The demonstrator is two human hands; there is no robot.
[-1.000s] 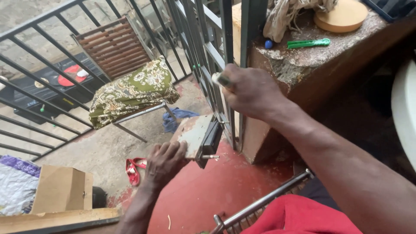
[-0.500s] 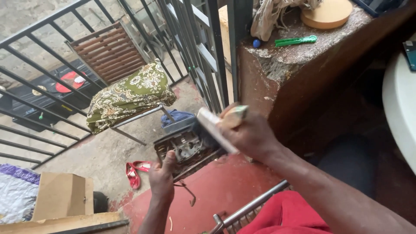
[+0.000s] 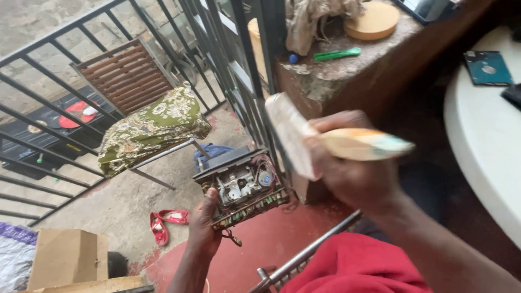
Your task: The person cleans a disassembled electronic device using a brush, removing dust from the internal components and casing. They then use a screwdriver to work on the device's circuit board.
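Head view, left to right: I see my left hand (image 3: 202, 223) clamped on the opened electronic chassis (image 3: 241, 187), raised over the red floor (image 3: 260, 249); my right hand (image 3: 355, 171), beside it, grips a blurred paintbrush (image 3: 325, 142).

Red floor (image 3: 260, 249): red sandals (image 3: 165, 223), cardboard box (image 3: 68, 258); stone ledge (image 3: 347, 70) w/ green tool (image 3: 336, 53), round wood disc (image 3: 374, 20)

- You hold one opened electronic chassis (image 3: 241, 187) in your left hand (image 3: 203, 225).
- You hold one paintbrush (image 3: 331, 144) in your right hand (image 3: 353, 168).
- Two red shoes (image 3: 165, 223) lie on the floor.
- One cardboard box (image 3: 68, 258).
- One chair (image 3: 141, 111).
- One green pen (image 3: 336, 53).
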